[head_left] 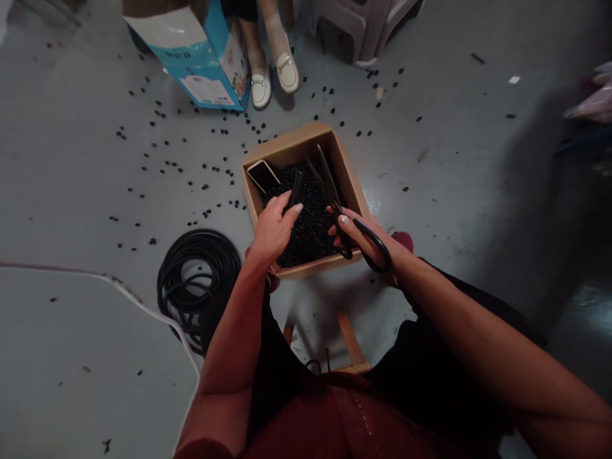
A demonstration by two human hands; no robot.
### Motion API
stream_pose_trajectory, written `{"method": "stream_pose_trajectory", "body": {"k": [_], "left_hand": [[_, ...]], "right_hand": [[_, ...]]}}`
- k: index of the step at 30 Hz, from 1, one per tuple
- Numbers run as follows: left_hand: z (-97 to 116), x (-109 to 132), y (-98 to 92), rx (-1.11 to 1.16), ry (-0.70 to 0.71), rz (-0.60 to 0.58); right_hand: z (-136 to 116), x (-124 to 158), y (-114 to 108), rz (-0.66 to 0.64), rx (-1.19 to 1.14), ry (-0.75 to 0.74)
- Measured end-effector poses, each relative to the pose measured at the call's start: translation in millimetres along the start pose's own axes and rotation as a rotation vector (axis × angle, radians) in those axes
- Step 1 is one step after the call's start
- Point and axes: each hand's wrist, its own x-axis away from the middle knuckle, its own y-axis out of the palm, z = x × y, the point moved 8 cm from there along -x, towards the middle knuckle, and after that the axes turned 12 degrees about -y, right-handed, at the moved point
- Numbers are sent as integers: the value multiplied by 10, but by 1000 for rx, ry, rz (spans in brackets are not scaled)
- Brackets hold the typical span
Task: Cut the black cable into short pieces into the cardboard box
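A brown cardboard box [351, 182] sits on the floor between my knees, filled with small black cut pieces [310, 220]. My left hand [273, 224] is closed around a length of black ribbed tube [295, 186] that lies over the pieces. My right hand [366, 237] grips the black handles of large scissors [329, 175], whose blades point away into the box. A phone [262, 174] leans in the box's far left corner.
A coil of black tube [197, 274] lies on the grey floor at my left. Several black bits are scattered across the floor [182, 167]. Another person's feet in white shoes [275, 75], a blue and white box [201, 54] and a plastic stool [363, 29] stand beyond.
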Motion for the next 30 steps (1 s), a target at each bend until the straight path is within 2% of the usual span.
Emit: {"method": "stream_pose_trajectory", "body": {"k": [4, 9, 12, 15, 20, 25, 30], "left_hand": [[52, 4, -79, 38, 0, 46], [33, 3, 1, 139, -55, -3], [-3, -4, 11, 193, -93, 13], [-11, -4, 16, 205, -111, 10], [59, 16, 5, 165, -110, 3], [123, 29, 27, 95, -100, -5], [135, 31, 97, 61, -97, -45]], "right_hand": [[-28, 44, 73, -15, -115, 47], [23, 36, 157, -4, -368, 97], [68, 21, 182, 14, -455, 147], [78, 17, 198, 7, -474, 175], [94, 45, 257, -77, -448, 239], [82, 66, 258, -67, -461, 225], [104, 99, 291, -71, -585, 271]]}}
